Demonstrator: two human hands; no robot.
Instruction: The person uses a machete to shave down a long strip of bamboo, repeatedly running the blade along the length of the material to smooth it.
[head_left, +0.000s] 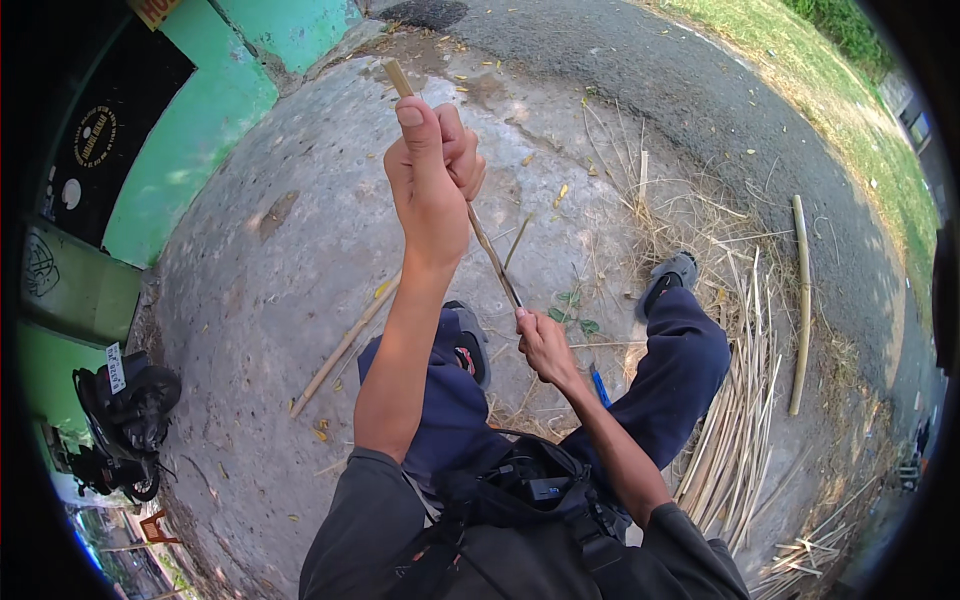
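Note:
My left hand [432, 165] is raised at the upper middle, fingers wrapped round a bamboo strip [484, 238]. One end of the strip sticks out above my thumb; the rest slants down toward my right hand [546, 347]. That hand is closed on a knife, its dark, narrow blade [514, 293] lying against the strip's lower end. A thin sliver [518, 240] stands out from the strip near the blade. Most of the knife's handle is hidden in my fist.
A bamboo pole [345, 348] lies left of my legs, another [801, 305] far right. A heap of split bamboo strips [738, 415] is beside my right leg, with shavings [690, 215] beyond. A blue-handled tool [600, 386] lies between my legs. A motorcycle [125, 420] stands left by a green wall [175, 180].

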